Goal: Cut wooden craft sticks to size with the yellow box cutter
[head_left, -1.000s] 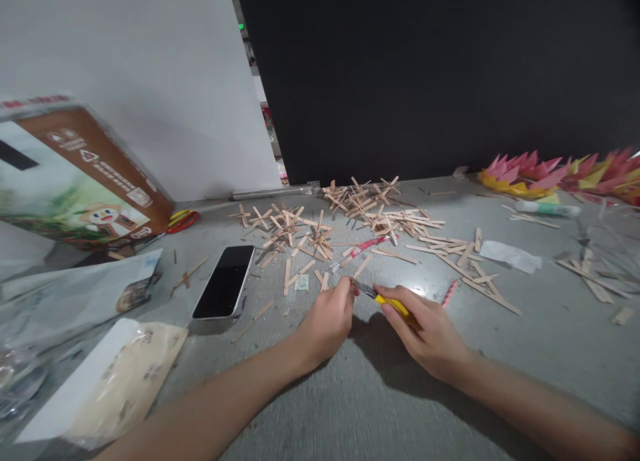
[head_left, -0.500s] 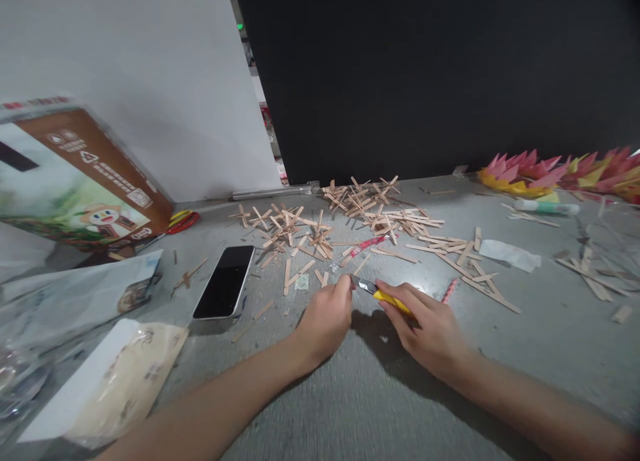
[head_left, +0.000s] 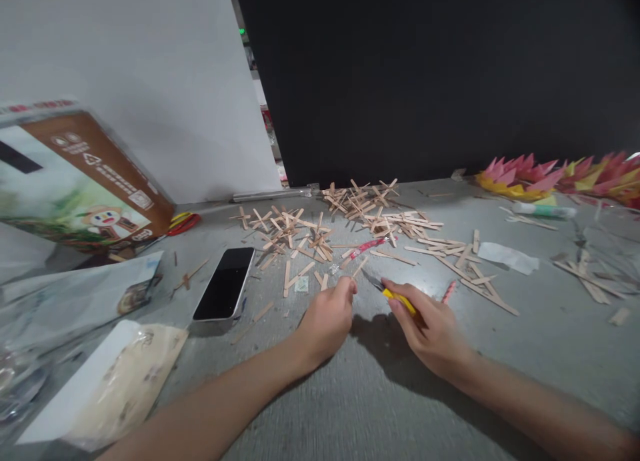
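The plain grey table (head_left: 310,408) runs back to a big flat black panel (head_left: 450,81), with loose pale wooden craft sticks (head_left: 283,228) heaped toward that far edge. Elbow room's on the near side, and there's a small gap between the hands. Right hand (head_left: 433,328) is wrapped round one yellow-handled utility knife (head_left: 400,300), held above the table and pointing toward the left hand (head_left: 327,321). That one's curled closed near the sticks; can't tell if it's pinching anything. My count: one black-screened phone (head_left: 223,284), one pair of red-and-yellow-handled scissors (head_left: 183,222), one white-and-green tube (head_left: 545,210). Sticks? Overlapping too much to count, sorry.
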Demonstrator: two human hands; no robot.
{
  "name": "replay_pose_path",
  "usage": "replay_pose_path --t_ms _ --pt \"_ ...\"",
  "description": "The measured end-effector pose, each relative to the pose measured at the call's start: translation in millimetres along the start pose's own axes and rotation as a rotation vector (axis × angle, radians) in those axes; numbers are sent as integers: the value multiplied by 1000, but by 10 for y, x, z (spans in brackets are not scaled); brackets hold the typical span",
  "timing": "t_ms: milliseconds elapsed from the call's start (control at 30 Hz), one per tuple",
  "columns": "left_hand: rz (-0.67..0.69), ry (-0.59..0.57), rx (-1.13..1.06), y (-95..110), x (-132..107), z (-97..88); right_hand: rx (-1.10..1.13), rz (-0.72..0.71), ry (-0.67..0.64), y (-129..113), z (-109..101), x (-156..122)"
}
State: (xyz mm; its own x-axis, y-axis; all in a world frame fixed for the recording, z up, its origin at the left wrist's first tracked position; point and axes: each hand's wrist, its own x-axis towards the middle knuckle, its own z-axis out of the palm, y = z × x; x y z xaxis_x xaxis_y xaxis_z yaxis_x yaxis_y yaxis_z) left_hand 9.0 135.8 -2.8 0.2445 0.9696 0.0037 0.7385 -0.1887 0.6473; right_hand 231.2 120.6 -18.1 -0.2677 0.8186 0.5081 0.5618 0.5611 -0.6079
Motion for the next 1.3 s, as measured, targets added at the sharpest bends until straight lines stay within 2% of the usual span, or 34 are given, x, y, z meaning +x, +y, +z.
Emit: replay_pose_path --t_ms 267,467,1000,1300 --pt "119 68 -126 -30 -25 15 41 -83 -153 -15 4 -1" --pt "150 82 -125 -27 -29 8 38 -39 -135 -30 -9 0" --pt "88 59 -115 -91 -8 50 44 -63 -179 -42 -14 -11" --pt "127 83 -81 -143 -9 106 107 7 -138 -188 -36 37"
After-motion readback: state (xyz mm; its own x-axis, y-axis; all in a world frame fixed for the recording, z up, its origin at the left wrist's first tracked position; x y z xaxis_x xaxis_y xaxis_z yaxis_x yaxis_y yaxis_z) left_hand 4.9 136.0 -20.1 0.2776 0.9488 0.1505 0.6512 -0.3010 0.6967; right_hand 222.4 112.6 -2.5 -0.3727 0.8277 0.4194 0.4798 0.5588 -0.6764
